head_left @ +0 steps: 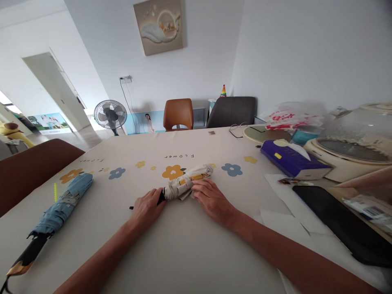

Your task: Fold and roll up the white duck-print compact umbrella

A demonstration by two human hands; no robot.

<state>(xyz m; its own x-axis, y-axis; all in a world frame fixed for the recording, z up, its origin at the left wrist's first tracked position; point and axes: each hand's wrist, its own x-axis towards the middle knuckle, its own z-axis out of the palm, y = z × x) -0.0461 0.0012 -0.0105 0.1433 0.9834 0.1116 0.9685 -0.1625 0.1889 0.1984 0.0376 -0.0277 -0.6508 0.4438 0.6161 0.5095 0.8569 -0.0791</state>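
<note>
A folded white patterned umbrella (189,181) lies on the flowered tablecloth (183,245) in the middle of the table. My left hand (147,208) is closed around its black handle end. My right hand (212,201) rests on the near side of the umbrella's canopy, fingers curled against the fabric. A second folded umbrella, light blue with a black handle (58,212), lies apart at the left of the table.
At the right stand a purple tissue box (290,160), a black tablet (339,220), white papers (284,220) and a cream appliance (346,157). Glasses (237,130) lie at the far edge. Chairs (178,114) stand behind, another chair (33,167) at the left, and a fan (110,115).
</note>
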